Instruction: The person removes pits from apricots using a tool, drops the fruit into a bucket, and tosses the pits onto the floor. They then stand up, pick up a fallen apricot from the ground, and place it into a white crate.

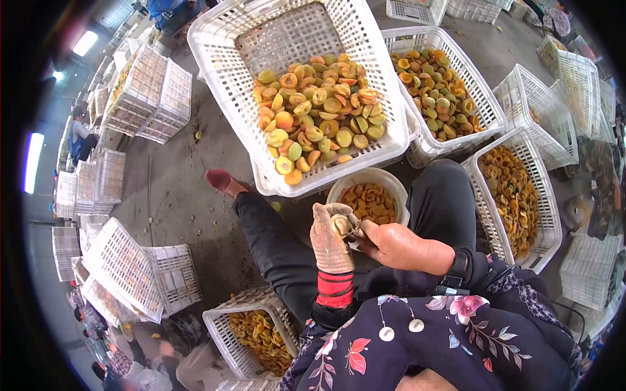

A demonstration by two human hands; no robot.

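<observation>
My left hand (333,244), in a soiled light glove with a red striped cuff, is closed around a pale fruit half (340,225) that looks like apricot. My bare right hand (405,246) is pinched right beside it, fingertips meeting the fruit; a small dark tip shows between the hands, but I cannot make out what it is. Just beyond both hands, between my knees, stands a white bucket (334,194) with orange fruit pieces (372,203) in it. Past the bucket a large white crate (362,32) is tilted toward me, holding halved fruit (319,107).
Another crate of halved fruit (438,94) stands at the back right. Crates of orange flattened pieces are at my right (512,192) and lower left (261,339). Stacked crates (147,94) line the left side. Other people (81,133) sit at the left edge.
</observation>
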